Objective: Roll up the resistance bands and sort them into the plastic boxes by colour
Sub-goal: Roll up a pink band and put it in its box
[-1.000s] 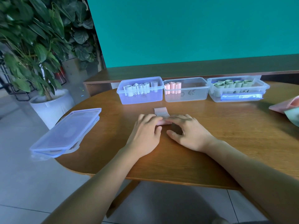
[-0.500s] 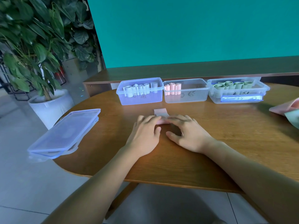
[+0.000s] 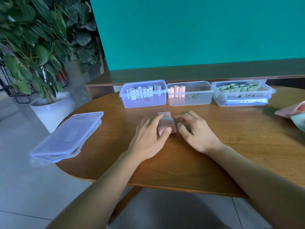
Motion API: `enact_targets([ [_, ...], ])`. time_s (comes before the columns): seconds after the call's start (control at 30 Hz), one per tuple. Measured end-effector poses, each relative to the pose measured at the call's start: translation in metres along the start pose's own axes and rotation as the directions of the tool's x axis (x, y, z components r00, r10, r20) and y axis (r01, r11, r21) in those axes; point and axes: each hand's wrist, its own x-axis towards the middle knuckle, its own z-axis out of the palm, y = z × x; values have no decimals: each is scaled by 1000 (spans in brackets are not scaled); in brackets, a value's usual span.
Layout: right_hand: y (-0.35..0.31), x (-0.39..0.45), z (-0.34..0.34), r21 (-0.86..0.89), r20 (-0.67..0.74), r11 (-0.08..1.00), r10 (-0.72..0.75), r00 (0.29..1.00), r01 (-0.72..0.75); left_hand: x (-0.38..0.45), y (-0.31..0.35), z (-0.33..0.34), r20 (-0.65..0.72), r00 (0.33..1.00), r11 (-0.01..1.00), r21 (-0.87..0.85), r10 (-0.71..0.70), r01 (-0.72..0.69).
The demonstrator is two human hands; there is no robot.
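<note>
A pink resistance band [image 3: 166, 120] lies on the wooden table [image 3: 181, 162], its near end wound into a small roll. My left hand [image 3: 148, 134] pinches the roll's left end, thumb on its front and fingers along the strip's left edge. Just right of the roll, my right hand [image 3: 195, 132] hovers with blurred, loosely curved fingers that hold nothing. Three clear plastic boxes line the table's far side: the left box [image 3: 143, 103] holds grey-white rolls, the middle box [image 3: 196, 100] pink rolls, the right box [image 3: 264, 95] green rolls.
A stack of clear lids [image 3: 69, 134] overhangs the table's left edge. Loose pink bands [image 3: 290, 111] and green bands [image 3: 299, 122] lie at the right edge. A potted plant [image 3: 49, 111] stands on the floor at the left. A wooden ledge runs behind the boxes.
Both hands were pressed together over the band's roll. They have now drawn slightly apart, and the roll and more of the flat strip show between them.
</note>
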Motion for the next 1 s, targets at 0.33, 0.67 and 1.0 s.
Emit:
enact_targets([
  [0.33, 0, 7, -3, 88, 90, 982, 161, 983, -168, -41, 14, -9, -131, 948, 945, -117, 289, -305],
  [0.67, 9, 37, 17, -294, 305, 954, 158, 939, -64, -70, 37, -14, 34, 982, 983, 2, 185, -186],
  [1.0, 13, 64, 30, -396, 392, 918, 172, 904, -4, -106, 38, -4, -126, 847, 848, -59, 516, -526],
])
